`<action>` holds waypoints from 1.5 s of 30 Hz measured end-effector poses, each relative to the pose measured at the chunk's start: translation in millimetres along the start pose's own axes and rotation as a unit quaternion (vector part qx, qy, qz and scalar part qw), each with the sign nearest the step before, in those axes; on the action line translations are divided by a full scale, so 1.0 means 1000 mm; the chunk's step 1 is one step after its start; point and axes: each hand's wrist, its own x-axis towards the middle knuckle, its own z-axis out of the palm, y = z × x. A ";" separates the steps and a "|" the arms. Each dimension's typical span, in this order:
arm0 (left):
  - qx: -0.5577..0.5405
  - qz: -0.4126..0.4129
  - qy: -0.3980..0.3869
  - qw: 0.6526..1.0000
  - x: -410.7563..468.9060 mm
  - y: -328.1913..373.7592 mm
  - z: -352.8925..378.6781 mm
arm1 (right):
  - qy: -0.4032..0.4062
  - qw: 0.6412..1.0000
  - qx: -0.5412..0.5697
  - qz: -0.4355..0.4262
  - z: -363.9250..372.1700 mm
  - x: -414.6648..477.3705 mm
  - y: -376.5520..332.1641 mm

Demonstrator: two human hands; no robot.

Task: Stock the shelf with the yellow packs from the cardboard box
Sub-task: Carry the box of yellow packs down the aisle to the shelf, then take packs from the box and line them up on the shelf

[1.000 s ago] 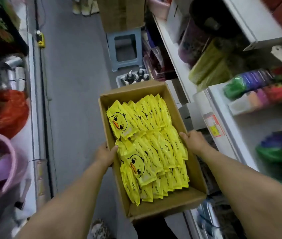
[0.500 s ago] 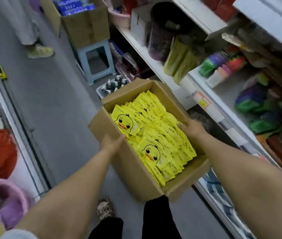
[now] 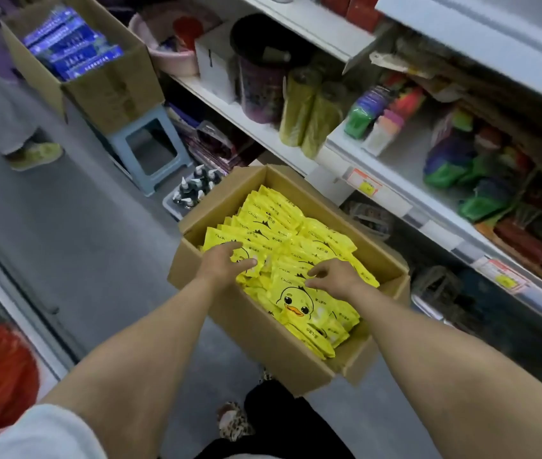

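We are at the first pick: the yellow packs [image 3: 299,240] sit in the cardboard box [image 3: 263,329], beside the shelf [image 3: 402,164]. Our left hand [image 3: 224,265] rests loose-fingered on them; our right hand [image 3: 332,279] curls at a pack's edge (pinching or not, we cannot tell). Next we need a firm grip on a bundle. What carries the box is hidden.

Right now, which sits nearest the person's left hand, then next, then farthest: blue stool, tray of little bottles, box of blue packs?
Head view, from the left hand:
1. Tray of little bottles, on the floor just past the cardboard box.
2. Blue stool, farther up the aisle.
3. Box of blue packs, atop the stool, top left.
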 end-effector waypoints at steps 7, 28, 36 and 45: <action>0.138 0.043 0.000 0.990 0.060 -0.011 -0.015 | -0.049 0.998 0.013 0.022 0.016 0.023 0.004; 0.409 0.192 -0.159 0.878 0.145 -0.027 -0.033 | 0.097 0.956 0.159 0.229 0.076 0.014 -0.005; 0.518 0.184 -0.201 0.811 0.155 -0.010 -0.022 | 0.020 0.963 0.063 0.262 0.075 0.007 -0.010; 0.418 0.134 -0.340 0.832 0.152 0.080 -0.037 | 0.101 0.940 0.211 0.248 -0.004 -0.040 -0.020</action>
